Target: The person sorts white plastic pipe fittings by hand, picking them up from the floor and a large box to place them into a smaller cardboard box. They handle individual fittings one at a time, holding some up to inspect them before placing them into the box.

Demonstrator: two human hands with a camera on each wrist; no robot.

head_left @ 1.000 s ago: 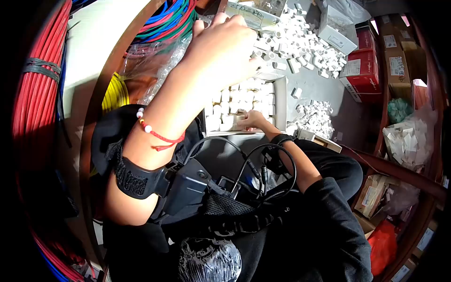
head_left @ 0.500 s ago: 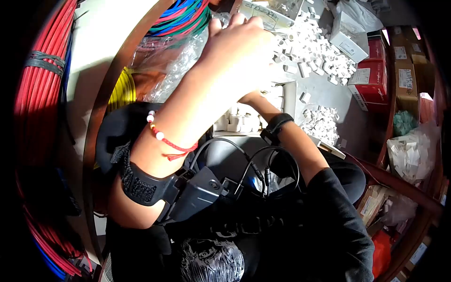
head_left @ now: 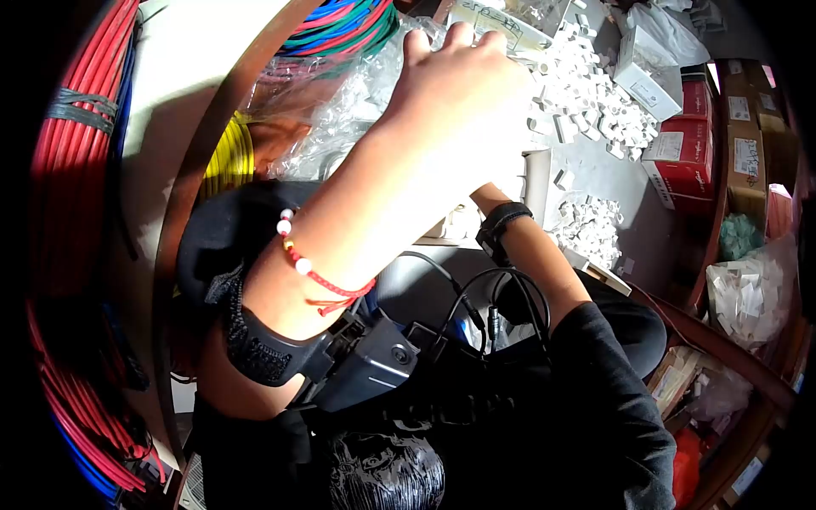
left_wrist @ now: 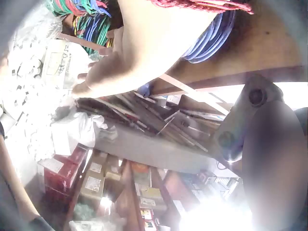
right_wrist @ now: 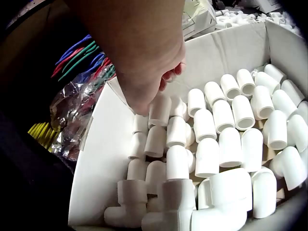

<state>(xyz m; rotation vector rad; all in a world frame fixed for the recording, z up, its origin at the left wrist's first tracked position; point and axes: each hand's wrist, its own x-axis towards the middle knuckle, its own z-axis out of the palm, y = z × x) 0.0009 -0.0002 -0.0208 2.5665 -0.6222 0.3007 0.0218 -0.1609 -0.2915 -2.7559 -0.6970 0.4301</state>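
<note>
My left hand (head_left: 467,102), with a red beaded bracelet on its wrist, reaches across above an open white cardboard box (right_wrist: 98,163). In the left wrist view the fingers of that hand (left_wrist: 115,67) are spread and loosely bent, with nothing seen between them. Rows of white plastic pipe elbows (right_wrist: 207,156) fill much of the box. At its far left corner my right hand (right_wrist: 144,67) bends down, thumb and curled fingers at the top of one elbow (right_wrist: 160,110). The left forearm hides most of the right hand in the head view.
Loose white fittings (head_left: 578,93) lie heaped on the floor beyond the box, with a smaller pile (head_left: 586,228) to the right. Red cartons (head_left: 680,157) stand at right. Coiled wires (head_left: 340,30) and clear plastic wrap (head_left: 340,119) lie left of the box.
My right hand has moved from the box's near side toward its far left, passing under the left forearm. The head view has shifted; the left hand stays raised over the box.
</note>
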